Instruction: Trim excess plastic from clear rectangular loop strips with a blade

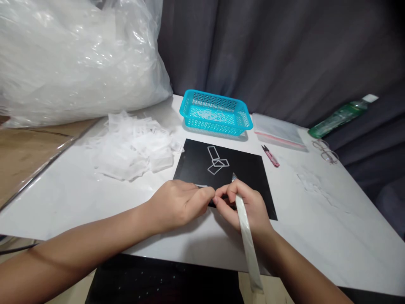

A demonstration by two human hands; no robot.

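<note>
My left hand (183, 202) is closed over the near edge of a black mat (249, 169), its thumb and forefinger pinched together. A thin white edge (201, 185) shows just past its fingers; what they grip is mostly hidden. Touching those fingertips is my right hand (248, 207), curled around a long, pale, flat-handled tool (247, 240) with a pointed tip. The tip points away from me over the mat, and the handle hangs toward the table's front edge. Farther up the mat, several thin white rectangular frames (213, 153) lie, some overlapping.
A blue mesh basket (218, 128) holding white frames stands behind the mat. Left is a heap of translucent white pieces (126, 147), with a large plastic bag (79, 63) behind. Pink thread snips (271, 156), a zip bag (280, 133), glasses (329, 156) and a green bottle (341, 116) lie right.
</note>
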